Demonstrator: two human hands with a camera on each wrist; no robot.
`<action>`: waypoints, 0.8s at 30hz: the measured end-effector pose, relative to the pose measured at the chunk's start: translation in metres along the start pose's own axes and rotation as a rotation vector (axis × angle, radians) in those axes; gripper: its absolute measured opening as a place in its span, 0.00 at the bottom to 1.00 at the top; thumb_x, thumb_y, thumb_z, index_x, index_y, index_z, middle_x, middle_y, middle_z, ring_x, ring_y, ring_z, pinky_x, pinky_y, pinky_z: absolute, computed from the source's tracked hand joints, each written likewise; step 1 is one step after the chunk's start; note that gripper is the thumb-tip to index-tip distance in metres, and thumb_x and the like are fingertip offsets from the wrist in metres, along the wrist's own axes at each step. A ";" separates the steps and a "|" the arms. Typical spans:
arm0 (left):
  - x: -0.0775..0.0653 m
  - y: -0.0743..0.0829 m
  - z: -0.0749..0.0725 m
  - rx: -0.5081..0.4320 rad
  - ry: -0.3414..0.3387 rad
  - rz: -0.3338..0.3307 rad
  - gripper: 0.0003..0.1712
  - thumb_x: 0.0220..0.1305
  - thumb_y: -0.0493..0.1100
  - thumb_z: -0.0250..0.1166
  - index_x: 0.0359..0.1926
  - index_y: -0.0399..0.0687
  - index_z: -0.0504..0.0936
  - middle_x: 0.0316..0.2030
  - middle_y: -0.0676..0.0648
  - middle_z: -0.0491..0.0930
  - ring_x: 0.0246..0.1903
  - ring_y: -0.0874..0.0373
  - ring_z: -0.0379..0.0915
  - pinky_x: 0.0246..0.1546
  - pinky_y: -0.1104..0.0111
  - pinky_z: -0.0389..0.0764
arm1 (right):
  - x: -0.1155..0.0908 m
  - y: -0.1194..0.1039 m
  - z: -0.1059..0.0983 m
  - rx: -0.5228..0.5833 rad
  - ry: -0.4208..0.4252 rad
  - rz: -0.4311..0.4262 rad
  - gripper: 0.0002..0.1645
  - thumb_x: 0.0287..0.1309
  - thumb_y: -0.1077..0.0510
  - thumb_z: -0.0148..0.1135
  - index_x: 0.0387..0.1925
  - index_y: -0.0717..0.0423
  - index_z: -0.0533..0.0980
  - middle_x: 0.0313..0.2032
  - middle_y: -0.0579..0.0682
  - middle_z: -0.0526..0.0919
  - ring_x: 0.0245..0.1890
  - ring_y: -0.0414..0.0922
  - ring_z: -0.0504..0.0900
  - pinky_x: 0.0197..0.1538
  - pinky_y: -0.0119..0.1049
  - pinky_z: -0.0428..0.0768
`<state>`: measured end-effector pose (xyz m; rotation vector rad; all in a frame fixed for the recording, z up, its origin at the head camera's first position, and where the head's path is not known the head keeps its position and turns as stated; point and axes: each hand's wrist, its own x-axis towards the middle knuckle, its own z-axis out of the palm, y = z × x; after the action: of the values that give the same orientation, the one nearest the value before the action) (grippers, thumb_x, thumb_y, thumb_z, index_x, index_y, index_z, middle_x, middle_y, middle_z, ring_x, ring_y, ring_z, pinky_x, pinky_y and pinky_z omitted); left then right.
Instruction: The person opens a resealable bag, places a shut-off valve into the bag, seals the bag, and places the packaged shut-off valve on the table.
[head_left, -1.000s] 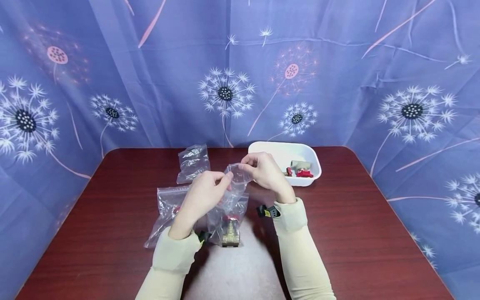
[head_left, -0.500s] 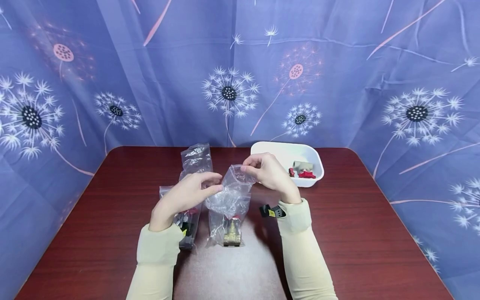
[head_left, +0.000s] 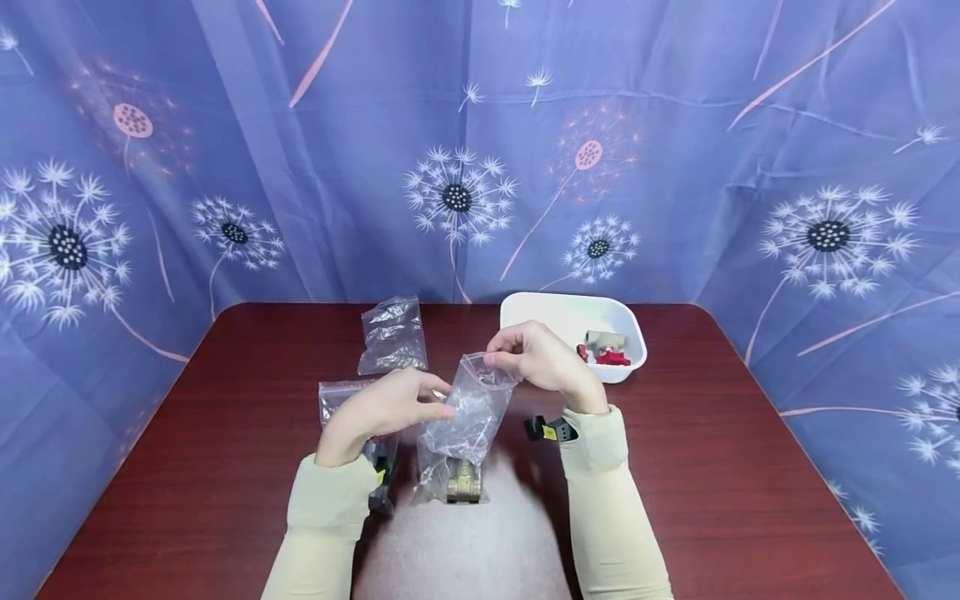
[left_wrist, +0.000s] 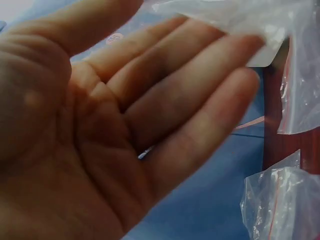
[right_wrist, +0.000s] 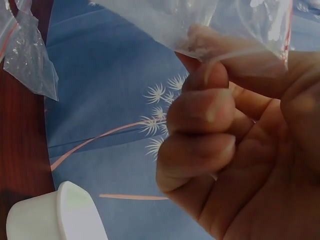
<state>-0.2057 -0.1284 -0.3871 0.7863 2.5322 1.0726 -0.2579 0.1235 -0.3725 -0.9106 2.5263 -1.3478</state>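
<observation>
A clear zip bag (head_left: 471, 417) hangs from my right hand (head_left: 542, 357), whose thumb and curled fingers pinch its top corner; nothing can be made out inside it. My left hand (head_left: 390, 407) is beside the bag's left side with fingers extended, as the left wrist view shows; whether the fingertips touch the plastic I cannot tell. Below the held bag, a brass valve (head_left: 464, 483) lies in another clear bag on the table, its upper part covered. A further bag (head_left: 341, 393) lies under my left hand, its contents mostly hidden by the wrist.
At the back right stands a white tub (head_left: 517, 310) holding a grey fitting (head_left: 603, 340) and a red-handled piece (head_left: 613, 358). Another clear bag (head_left: 393, 333) lies flat at the back left. A patterned curtain (head_left: 337, 183) hangs behind the wooden table (head_left: 712, 467).
My left hand has let go of the bag's rim, with its fingers straightened, and moved left and down to its side. The right hand still pinches the bag, which hangs longer now.
</observation>
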 end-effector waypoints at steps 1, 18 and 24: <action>0.001 -0.001 0.001 -0.003 -0.002 0.016 0.17 0.64 0.47 0.67 0.48 0.40 0.85 0.27 0.57 0.82 0.22 0.66 0.70 0.26 0.71 0.74 | 0.000 0.000 0.000 0.008 -0.006 -0.001 0.04 0.60 0.61 0.67 0.30 0.56 0.83 0.17 0.46 0.76 0.16 0.41 0.70 0.22 0.31 0.69; 0.010 -0.003 0.003 0.003 0.154 0.038 0.10 0.68 0.43 0.63 0.30 0.48 0.86 0.13 0.58 0.57 0.16 0.65 0.52 0.23 0.70 0.64 | -0.013 0.027 -0.056 -0.069 0.069 0.130 0.10 0.68 0.58 0.58 0.45 0.60 0.78 0.32 0.60 0.80 0.28 0.53 0.80 0.31 0.42 0.80; 0.009 -0.006 0.003 0.014 0.174 0.023 0.09 0.68 0.44 0.64 0.31 0.48 0.87 0.14 0.59 0.58 0.17 0.65 0.54 0.25 0.69 0.65 | -0.007 0.037 -0.086 -0.173 0.053 0.206 0.11 0.69 0.57 0.56 0.47 0.58 0.78 0.32 0.53 0.82 0.32 0.53 0.80 0.27 0.43 0.79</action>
<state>-0.2134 -0.1249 -0.3940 0.7575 2.6823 1.1792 -0.3021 0.2037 -0.3520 -0.6259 2.7230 -1.1221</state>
